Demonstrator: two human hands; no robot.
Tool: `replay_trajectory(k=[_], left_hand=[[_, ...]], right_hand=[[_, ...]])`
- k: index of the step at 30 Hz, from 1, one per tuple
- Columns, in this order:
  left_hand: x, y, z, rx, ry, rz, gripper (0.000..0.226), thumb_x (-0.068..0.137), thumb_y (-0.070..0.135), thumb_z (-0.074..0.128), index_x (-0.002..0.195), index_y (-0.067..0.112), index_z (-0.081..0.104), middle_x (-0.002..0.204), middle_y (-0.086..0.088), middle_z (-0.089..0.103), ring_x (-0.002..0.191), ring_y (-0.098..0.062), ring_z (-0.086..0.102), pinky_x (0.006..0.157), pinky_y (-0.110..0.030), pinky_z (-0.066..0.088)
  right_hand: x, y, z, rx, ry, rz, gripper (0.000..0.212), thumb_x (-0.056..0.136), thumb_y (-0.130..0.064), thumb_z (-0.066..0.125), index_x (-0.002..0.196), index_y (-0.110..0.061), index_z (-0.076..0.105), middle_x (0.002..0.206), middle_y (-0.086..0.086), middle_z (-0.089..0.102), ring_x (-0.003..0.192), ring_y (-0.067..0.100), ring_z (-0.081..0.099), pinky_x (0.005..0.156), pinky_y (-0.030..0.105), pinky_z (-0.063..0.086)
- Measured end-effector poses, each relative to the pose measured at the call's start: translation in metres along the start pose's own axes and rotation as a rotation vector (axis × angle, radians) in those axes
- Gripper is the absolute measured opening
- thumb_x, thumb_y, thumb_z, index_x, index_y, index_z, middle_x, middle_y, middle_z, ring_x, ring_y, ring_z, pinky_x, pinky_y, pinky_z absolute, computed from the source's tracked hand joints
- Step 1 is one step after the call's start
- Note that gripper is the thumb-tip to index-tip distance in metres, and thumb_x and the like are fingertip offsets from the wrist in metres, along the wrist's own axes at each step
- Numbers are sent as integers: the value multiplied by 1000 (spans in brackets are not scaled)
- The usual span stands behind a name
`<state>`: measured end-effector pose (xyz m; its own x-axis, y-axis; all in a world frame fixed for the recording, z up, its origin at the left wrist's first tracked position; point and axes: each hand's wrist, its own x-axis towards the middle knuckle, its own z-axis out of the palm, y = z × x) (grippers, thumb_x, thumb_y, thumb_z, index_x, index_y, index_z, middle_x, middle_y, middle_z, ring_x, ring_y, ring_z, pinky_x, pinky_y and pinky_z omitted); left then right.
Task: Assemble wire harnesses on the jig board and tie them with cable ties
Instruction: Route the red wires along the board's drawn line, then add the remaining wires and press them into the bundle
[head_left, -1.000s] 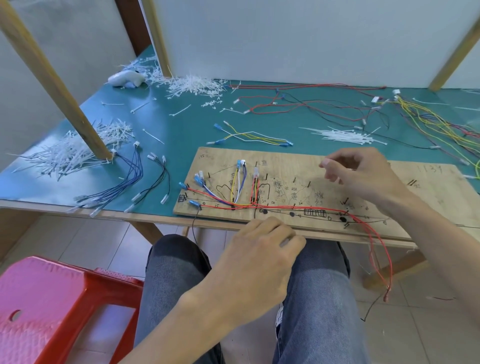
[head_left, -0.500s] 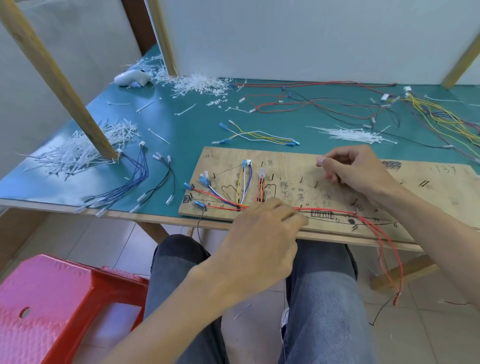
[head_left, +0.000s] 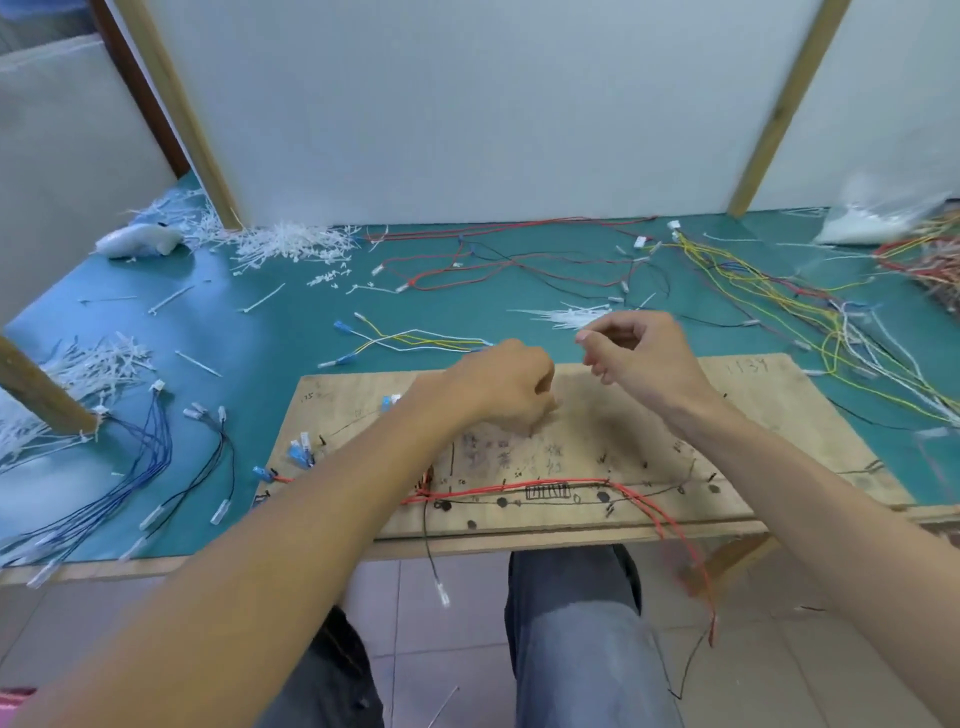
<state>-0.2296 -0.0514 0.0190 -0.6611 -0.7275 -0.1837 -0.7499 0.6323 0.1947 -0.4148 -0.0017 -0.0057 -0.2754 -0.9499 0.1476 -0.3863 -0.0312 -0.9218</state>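
Note:
The wooden jig board (head_left: 753, 415) lies at the table's front edge. Red wires (head_left: 519, 487) run along its front and hang off toward my knees. Blue connectors (head_left: 298, 452) sit at its left end. My left hand (head_left: 498, 384) hovers over the middle of the board, knuckles up and fingers curled down; what is under them is hidden. My right hand (head_left: 639, 353) is just right of it, raised a little, with thumb and forefinger pinched and nothing visible between them. A small pile of white cable ties (head_left: 561, 317) lies just behind the right hand.
Yellow and white wires (head_left: 415, 340) lie behind the board. Blue wires (head_left: 150, 457) and black wires (head_left: 223, 457) lie left of it, beside a wooden post (head_left: 36, 395). More cable ties (head_left: 98, 364) are at the left, tangled wires (head_left: 779, 296) at the right.
My left hand rose from the board's front edge to its middle. My right hand lifted slightly and both hands came close together. The camera tilted up and the view is blurred.

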Motion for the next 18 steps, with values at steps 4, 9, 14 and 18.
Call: replay_trajectory(k=[4, 9, 14, 18], left_hand=[[29, 3, 3, -8, -89, -1, 31, 97, 48, 66, 85, 21, 58, 82, 2, 57, 92, -28, 59, 74, -35, 47], [39, 0, 0, -69, -175, -23, 40, 93, 52, 72, 89, 13, 64, 91, -6, 71, 91, -29, 65, 73, -33, 48], [39, 3, 0, -55, -163, -56, 41, 93, 53, 72, 93, 14, 63, 93, -4, 67, 93, -29, 62, 74, -33, 46], [40, 5, 3, -35, -152, -78, 38, 92, 55, 72, 87, 20, 57, 86, 1, 60, 86, -27, 57, 73, -32, 45]], right_hand=[[20, 4, -40, -77, 140, 14, 11, 94, -24, 74, 84, -24, 79, 72, -2, 76, 64, 7, 66, 55, 28, 56], [68, 17, -80, -270, 284, 20, 11, 89, -17, 72, 81, -22, 78, 73, -7, 73, 65, 5, 62, 71, 27, 51], [142, 31, -118, -550, 306, 28, 17, 93, -12, 68, 106, -16, 79, 103, 4, 78, 97, 21, 71, 88, 25, 48], [195, 48, -135, -778, 169, 78, 33, 95, -10, 66, 128, -8, 71, 129, 13, 71, 124, 33, 63, 106, 39, 50]])
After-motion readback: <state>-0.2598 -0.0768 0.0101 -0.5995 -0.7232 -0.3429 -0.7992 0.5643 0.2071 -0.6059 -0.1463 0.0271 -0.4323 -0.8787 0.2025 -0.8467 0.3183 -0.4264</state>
